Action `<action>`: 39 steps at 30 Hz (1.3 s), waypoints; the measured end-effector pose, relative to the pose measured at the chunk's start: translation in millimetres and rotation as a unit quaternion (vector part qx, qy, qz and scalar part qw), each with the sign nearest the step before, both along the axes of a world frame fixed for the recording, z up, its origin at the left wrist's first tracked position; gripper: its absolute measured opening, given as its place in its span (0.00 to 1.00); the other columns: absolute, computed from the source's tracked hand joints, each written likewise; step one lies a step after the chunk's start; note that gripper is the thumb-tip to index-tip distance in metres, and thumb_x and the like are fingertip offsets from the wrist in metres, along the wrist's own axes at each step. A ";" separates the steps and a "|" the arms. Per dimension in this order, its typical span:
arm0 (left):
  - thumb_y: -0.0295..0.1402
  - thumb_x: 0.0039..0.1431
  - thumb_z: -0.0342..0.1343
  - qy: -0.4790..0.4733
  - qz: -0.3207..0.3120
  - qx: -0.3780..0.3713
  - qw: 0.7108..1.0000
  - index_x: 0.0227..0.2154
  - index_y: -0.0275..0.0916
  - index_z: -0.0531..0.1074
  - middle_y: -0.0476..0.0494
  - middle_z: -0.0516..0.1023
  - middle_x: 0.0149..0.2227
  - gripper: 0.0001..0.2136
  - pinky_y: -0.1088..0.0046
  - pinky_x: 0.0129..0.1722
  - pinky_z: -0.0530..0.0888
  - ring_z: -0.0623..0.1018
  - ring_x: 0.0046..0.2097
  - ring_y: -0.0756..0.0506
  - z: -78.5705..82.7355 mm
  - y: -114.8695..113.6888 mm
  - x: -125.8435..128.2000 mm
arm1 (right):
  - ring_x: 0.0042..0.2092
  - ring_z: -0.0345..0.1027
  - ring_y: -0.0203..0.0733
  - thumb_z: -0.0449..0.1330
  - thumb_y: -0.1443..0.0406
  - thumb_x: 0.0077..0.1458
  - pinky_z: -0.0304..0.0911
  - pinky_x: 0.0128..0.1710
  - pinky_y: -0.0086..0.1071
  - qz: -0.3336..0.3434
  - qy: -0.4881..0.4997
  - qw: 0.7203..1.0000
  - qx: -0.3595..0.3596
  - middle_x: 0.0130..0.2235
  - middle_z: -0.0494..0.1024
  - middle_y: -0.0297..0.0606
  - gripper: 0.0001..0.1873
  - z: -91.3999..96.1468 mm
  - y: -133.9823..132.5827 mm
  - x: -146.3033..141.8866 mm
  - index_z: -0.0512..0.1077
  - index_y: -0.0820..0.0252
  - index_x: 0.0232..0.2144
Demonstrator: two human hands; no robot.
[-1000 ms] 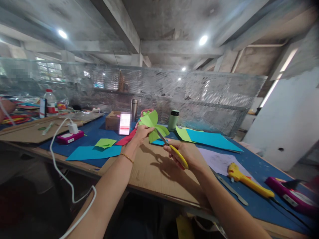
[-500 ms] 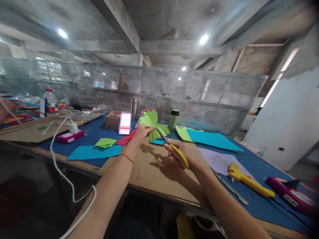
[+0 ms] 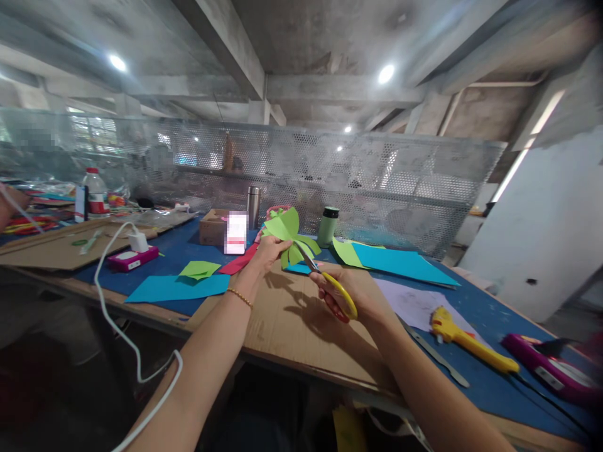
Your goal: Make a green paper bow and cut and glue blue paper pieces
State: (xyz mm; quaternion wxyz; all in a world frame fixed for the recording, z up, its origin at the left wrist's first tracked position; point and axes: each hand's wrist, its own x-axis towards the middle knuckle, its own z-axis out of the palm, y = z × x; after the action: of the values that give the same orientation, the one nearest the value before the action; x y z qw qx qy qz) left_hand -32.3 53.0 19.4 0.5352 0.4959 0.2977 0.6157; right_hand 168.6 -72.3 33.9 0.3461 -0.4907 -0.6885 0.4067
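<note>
My left hand (image 3: 273, 250) pinches a light green paper (image 3: 285, 224) that is slit into several petal-like strips, held up above the cardboard sheet (image 3: 277, 314). In my right hand (image 3: 342, 289) is a pair of scissors (image 3: 347, 296) with yellow and red handles. Its blades point up and left and reach in among the green strips at the paper's right side. My right fingers are wrapped round the handles. Shadows of both hands fall on the cardboard.
Blue paper (image 3: 179, 289) lies left, more blue paper (image 3: 405, 263) right. A yellow glue gun (image 3: 471, 345), a flat metal tool (image 3: 440, 358) and a purple power strip (image 3: 549, 367) are on the right. Behind stand a phone (image 3: 236, 232), a steel flask (image 3: 253, 207) and a green bottle (image 3: 328, 227). A white cable (image 3: 101, 282) hangs left.
The scissors' handles have spread slightly apart in my right hand. My left hand and the green paper have hardly moved.
</note>
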 end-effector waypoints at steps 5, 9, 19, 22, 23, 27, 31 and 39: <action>0.36 0.38 0.75 0.021 0.023 0.003 1.000 0.25 0.34 0.80 0.42 0.82 0.27 0.14 0.65 0.38 0.77 0.80 0.32 0.42 1.5 -2.3 -0.5 | 0.15 0.57 0.32 0.60 0.44 0.54 0.51 0.13 0.27 -0.009 -0.024 1.000 0.017 0.15 0.65 0.28 0.25 6.5 -5.6 -2.5 0.62 0.55 0.22; 0.34 0.39 0.74 0.039 0.071 0.017 0.997 0.23 0.36 0.79 0.45 0.79 0.23 0.11 0.69 0.35 0.76 0.79 0.32 0.43 2.3 -2.5 -3.9 | 0.14 0.57 0.32 0.59 0.42 0.54 0.50 0.13 0.27 -0.019 -0.082 0.996 0.038 0.14 0.63 0.27 0.25 25.0 -23.0 -8.8 0.63 0.55 0.23; 0.39 0.43 0.71 0.010 0.174 0.044 0.984 0.24 0.35 0.78 0.46 0.79 0.25 0.13 0.71 0.36 0.74 0.78 0.34 0.44 8.0 4.3 -9.7 | 0.14 0.56 0.33 0.54 0.36 0.54 0.49 0.14 0.27 -0.001 -0.094 0.995 0.046 0.14 0.64 0.27 0.29 35.5 -35.5 -15.2 0.64 0.55 0.24; 0.40 0.44 0.71 0.008 0.190 0.047 0.981 0.24 0.35 0.78 0.46 0.79 0.24 0.13 0.72 0.36 0.73 0.78 0.34 0.44 8.0 5.8 -9.0 | 0.14 0.56 0.32 0.55 0.37 0.54 0.49 0.14 0.26 -0.008 -0.100 0.994 0.043 0.14 0.64 0.28 0.29 38.8 -37.5 -17.3 0.63 0.55 0.24; 0.40 0.44 0.71 0.009 0.193 0.047 0.980 0.24 0.35 0.78 0.47 0.78 0.24 0.13 0.72 0.36 0.73 0.78 0.34 0.44 7.9 5.8 -9.0 | 0.14 0.56 0.32 0.55 0.37 0.54 0.49 0.14 0.26 -0.012 -0.106 0.993 0.045 0.15 0.64 0.28 0.29 39.5 -37.8 -17.7 0.63 0.55 0.23; 0.41 0.44 0.70 0.022 0.201 0.054 0.978 0.24 0.34 0.78 0.46 0.78 0.24 0.14 0.73 0.33 0.72 0.76 0.32 0.46 8.5 2.9 -8.7 | 0.14 0.56 0.32 0.57 0.38 0.52 0.50 0.14 0.26 -0.020 -0.126 0.990 0.059 0.14 0.64 0.27 0.29 38.0 -36.3 -18.1 0.62 0.55 0.22; 0.38 0.44 0.69 0.041 0.198 0.066 0.977 0.22 0.33 0.78 0.45 0.79 0.26 0.12 0.73 0.32 0.70 0.75 0.31 0.46 10.0 -1.6 -6.7 | 0.14 0.55 0.32 0.57 0.37 0.52 0.50 0.14 0.26 -0.027 -0.129 0.989 0.065 0.13 0.61 0.26 0.29 36.6 -35.7 -17.6 0.62 0.55 0.22; 0.39 0.45 0.68 0.061 0.182 0.069 0.979 0.20 0.34 0.78 0.46 0.78 0.24 0.11 0.74 0.29 0.69 0.74 0.28 0.47 9.8 -5.4 -3.6 | 0.14 0.53 0.33 0.58 0.36 0.48 0.48 0.13 0.28 -0.017 -0.099 0.993 0.054 0.13 0.58 0.25 0.29 27.8 -26.5 -15.2 0.64 0.54 0.23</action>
State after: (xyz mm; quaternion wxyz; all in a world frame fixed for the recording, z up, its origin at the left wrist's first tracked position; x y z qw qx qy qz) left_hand -35.9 47.6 29.1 0.3596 0.5059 0.3713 0.6906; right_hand 153.4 -98.7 61.7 0.3091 -0.5209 -0.7320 0.3119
